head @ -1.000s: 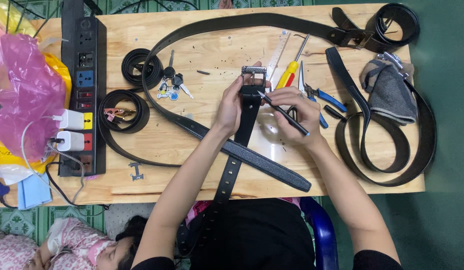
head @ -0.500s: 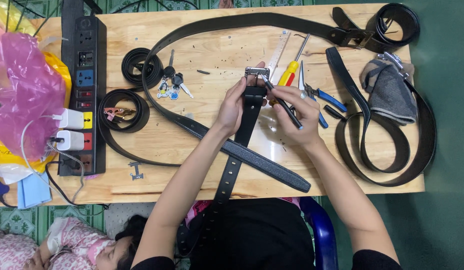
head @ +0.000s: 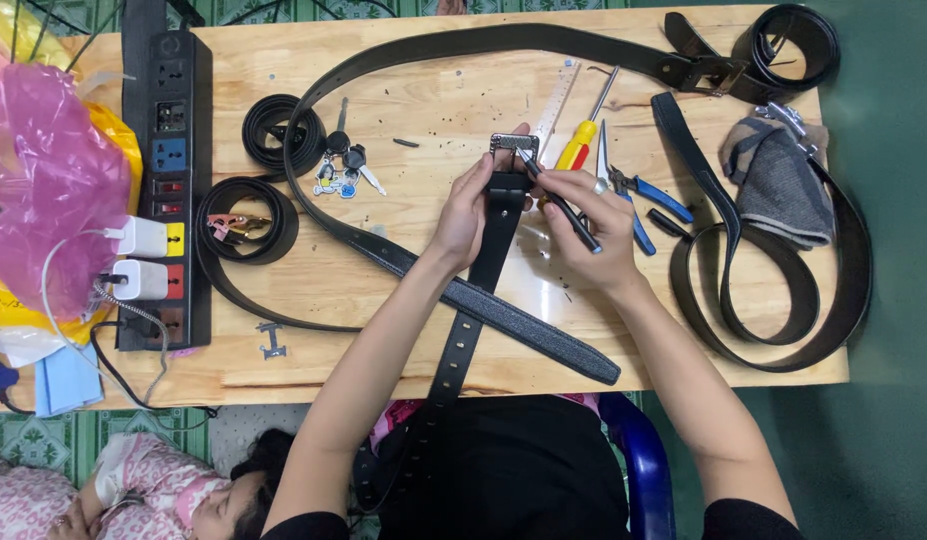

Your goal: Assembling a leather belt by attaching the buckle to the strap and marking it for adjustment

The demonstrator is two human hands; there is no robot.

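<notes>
My left hand (head: 467, 208) grips the end of a black belt (head: 473, 300) just below its silver buckle (head: 514, 146). The belt runs down over the table's front edge toward my lap. My right hand (head: 584, 218) holds a thin dark tool (head: 561, 203) like a pen, its tip at the buckle's right side. Both hands meet over the middle of the wooden table (head: 284, 350).
Several black belts lie about: a long belt (head: 424, 45) arcs across the back, loops (head: 774, 290) at the right, coils (head: 281, 128) at the left. Blue-handled pliers (head: 639, 200), a yellow screwdriver (head: 584, 135), keys (head: 344, 165) and a grey cloth (head: 779, 180) lie nearby. A power strip (head: 169, 180) stands left. A person lies on the floor (head: 174, 490).
The buckle end has been raised toward the table's back, and my right hand has brought the tool's tip up to the buckle. My left hand followed along the belt.
</notes>
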